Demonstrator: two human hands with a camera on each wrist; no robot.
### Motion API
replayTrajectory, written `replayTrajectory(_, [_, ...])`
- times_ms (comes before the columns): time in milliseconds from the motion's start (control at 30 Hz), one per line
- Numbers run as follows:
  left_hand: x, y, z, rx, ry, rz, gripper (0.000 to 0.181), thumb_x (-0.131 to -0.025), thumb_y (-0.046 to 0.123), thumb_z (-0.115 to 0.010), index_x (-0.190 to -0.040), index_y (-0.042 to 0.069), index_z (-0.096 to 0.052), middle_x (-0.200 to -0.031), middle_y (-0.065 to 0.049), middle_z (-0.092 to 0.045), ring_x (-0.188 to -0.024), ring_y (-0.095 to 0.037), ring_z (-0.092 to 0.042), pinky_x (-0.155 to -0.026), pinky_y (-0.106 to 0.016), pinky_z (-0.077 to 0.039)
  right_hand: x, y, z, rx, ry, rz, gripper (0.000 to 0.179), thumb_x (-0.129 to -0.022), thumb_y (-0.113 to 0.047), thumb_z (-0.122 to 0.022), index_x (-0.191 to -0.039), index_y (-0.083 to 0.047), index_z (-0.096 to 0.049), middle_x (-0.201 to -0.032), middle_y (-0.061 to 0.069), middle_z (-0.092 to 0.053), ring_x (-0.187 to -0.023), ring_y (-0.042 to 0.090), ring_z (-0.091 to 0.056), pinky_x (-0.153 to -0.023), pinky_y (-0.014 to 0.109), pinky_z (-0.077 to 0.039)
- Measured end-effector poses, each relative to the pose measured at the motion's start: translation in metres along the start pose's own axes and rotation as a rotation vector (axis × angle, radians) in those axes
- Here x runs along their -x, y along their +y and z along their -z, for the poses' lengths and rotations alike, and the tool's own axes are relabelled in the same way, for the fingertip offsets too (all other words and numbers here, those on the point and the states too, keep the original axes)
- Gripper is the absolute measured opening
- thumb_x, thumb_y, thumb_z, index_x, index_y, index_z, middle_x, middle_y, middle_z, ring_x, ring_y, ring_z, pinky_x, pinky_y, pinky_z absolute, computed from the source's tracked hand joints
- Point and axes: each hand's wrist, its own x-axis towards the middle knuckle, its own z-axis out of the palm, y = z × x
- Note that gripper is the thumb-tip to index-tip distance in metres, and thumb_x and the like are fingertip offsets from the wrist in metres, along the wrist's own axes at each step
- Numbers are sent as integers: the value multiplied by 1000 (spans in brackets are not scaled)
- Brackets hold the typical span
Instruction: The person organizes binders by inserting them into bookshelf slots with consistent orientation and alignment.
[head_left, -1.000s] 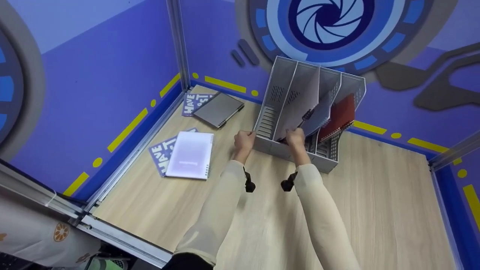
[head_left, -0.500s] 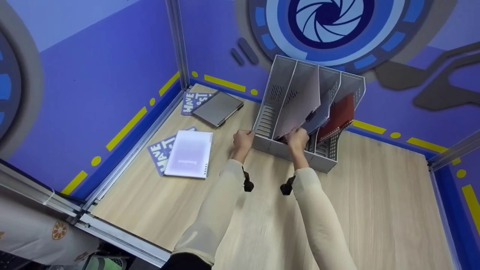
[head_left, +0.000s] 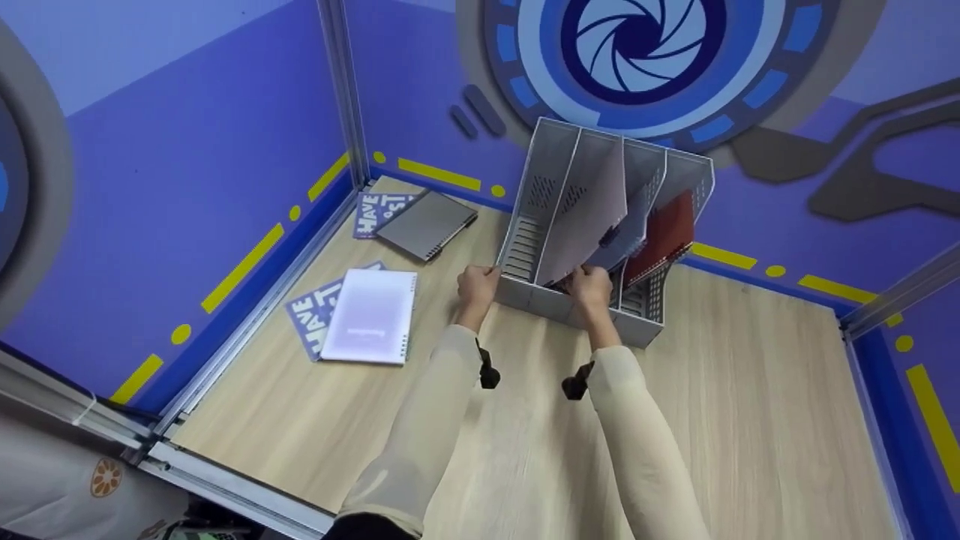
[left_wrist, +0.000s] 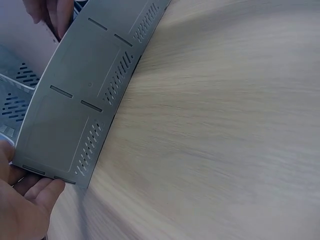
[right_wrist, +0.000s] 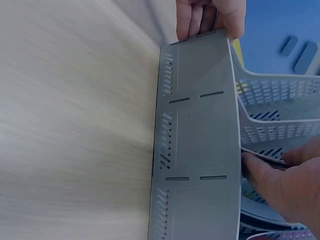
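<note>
A grey magazine file rack [head_left: 551, 300] with several slots stands on the table, its low front facing me. My left hand [head_left: 478, 289] grips its front left corner, thumb at the top edge and fingers curled under the side in the left wrist view [left_wrist: 27, 202]. With my right hand [head_left: 591, 289] I pinch the lower front edge of a pale pink notebook [head_left: 589, 214] in the second slot from the left. A black clip-like piece shows on that notebook's edge. Beside it leans a blue-grey notebook [head_left: 628, 240], and a red spiral notebook [head_left: 664, 232] fills the rightmost slot.
To the left lies a white-lilac spiral notebook [head_left: 371, 315] on a blue printed booklet [head_left: 306, 322]. Farther back a grey spiral notebook [head_left: 427, 225] overlaps another blue booklet [head_left: 367, 214]. Blue-purple panels [head_left: 225, 150] wall the wooden table [head_left: 750, 405].
The head view has shifted slightly. The pale pink notebook has tilted a little within its slot while my right hand stays at its lower edge; my left hand keeps the rack's corner.
</note>
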Motion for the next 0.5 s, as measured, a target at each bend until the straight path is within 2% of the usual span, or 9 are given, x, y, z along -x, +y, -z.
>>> replayTrajectory(100, [0,0,1,-2,-2,-1,36,-93,24,-68,-59,19,-58,-55,8,-42,-58,-14,-40,-55,-30,-31,9,-2,4,-73,-55,-9,38,-105,-14,-47,-132,11,-59,-114,27,-69,-99,28,-71,-79,24,-54])
replayTrajectory(267, [-3,1,3,15,-67,13,47,-98,23,-64,-56,20,-43,-53,8,-36,-52,-11,-33,-51,-28,-26,25,-5,11,-349,-116,-46,50,-104,-5,-41,-150,14,-32,-131,31,-54,-84,13,-63,-77,21,-54])
replayTrajectory(367, [-1,2,6,24,-112,5,46,-102,22,-59,-61,18,-40,-56,7,-34,-52,-10,-30,-50,-28,-25,37,-5,15,-439,-147,-58,51,-106,-5,-41,-153,10,-29,-140,32,-47,-89,13,-60,-76,21,-53])
replayTrajectory(433, [2,2,9,18,-151,-28,40,-105,23,-55,-68,12,-45,-63,2,-40,-58,-13,-36,-54,-29,-29,45,-3,15,-458,-156,-63,49,-106,-6,-42,-152,9,-33,-142,31,-47,-100,21,-61,-76,21,-53])
replayTrajectory(500, [8,1,14,-20,-193,-82,30,-107,23,-51,-84,5,-61,-79,-4,-60,-72,-14,-55,-63,-28,-44,54,1,13,-474,-158,-62,47,-106,-5,-42,-150,9,-35,-143,31,-47,-109,27,-60,-79,22,-54])
